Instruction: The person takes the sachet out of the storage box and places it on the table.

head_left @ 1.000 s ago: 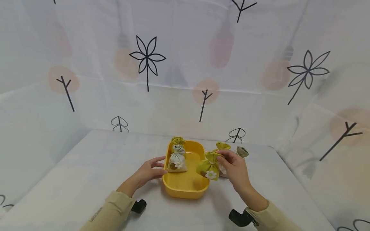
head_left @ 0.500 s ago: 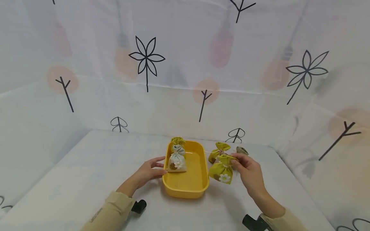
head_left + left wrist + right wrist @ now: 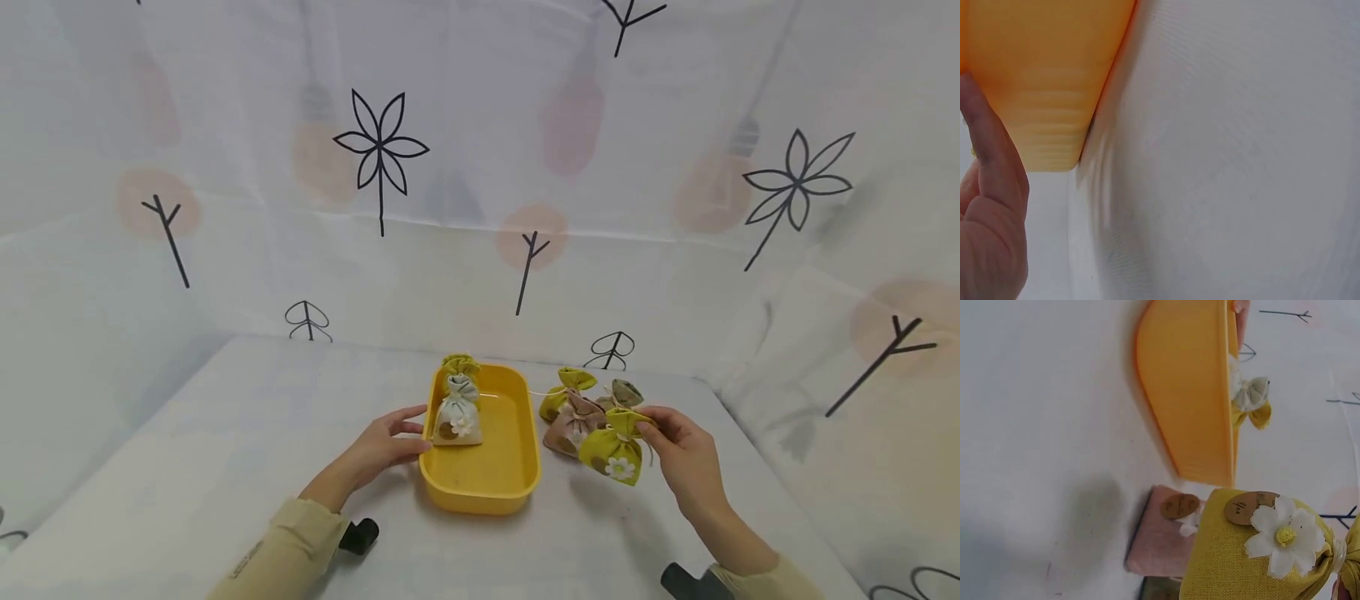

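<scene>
My right hand point(image 3: 686, 458) pinches the gathered top of a yellow-green drawstring pouch point(image 3: 613, 457) with a white flower. That pouch hangs above the table, right of a yellow tray point(image 3: 480, 502). In the right wrist view the same pouch point(image 3: 1241, 556) shows a brown tag. My left hand point(image 3: 384, 450) touches the tray's left side with its fingers spread. Inside the tray, a pale pouch point(image 3: 457, 417) with a white flower leans at the left, a yellow-green pouch point(image 3: 459, 365) behind it. Beyond the held pouch are a pinkish-brown pouch point(image 3: 572, 421), another yellow-green pouch point(image 3: 576, 380) and an olive pouch point(image 3: 626, 392).
The white table point(image 3: 285, 400) runs back to a cloth backdrop point(image 3: 480, 275) printed with line-drawn plants. Dark wrist-worn devices point(image 3: 358, 536) show at both sleeves.
My right hand has carried the yellow-green pouch rightward, from above the tray's right edge to beyond it. The pinkish-brown pouch has come into fuller view. My left hand stays at the tray.
</scene>
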`<move>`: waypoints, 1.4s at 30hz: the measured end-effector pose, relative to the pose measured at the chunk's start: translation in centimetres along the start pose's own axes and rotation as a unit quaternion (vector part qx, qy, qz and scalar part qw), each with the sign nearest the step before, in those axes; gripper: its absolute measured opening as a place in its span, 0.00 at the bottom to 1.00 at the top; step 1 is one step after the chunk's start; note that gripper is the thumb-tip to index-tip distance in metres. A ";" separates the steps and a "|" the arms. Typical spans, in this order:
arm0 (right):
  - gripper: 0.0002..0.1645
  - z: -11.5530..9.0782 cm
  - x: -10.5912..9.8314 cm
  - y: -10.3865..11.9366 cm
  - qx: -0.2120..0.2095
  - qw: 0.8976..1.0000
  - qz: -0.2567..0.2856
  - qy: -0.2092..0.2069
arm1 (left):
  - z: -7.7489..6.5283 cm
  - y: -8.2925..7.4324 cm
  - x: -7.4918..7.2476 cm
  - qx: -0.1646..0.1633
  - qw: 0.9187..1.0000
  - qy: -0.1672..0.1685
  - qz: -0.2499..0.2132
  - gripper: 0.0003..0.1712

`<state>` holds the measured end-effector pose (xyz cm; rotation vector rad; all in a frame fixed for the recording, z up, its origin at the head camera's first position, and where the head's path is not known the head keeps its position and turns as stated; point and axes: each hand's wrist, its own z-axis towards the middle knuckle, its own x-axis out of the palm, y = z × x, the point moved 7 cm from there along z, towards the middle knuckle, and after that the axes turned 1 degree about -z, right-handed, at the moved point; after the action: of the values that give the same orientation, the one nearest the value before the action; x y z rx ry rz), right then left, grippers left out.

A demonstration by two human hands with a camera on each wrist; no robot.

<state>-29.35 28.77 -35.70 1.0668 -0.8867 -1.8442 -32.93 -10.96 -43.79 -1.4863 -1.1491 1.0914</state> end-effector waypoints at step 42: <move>0.18 4.6 -0.4 -5.1 0.021 0.993 -0.105 0.046 | 0.2 0.0 0.3 0.007 1.000 0.010 -0.010 0.40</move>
<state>-34.91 32.14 -38.12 1.3023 -0.7862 -1.9362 -33.05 -10.59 -43.88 -1.4690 -1.1372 1.0662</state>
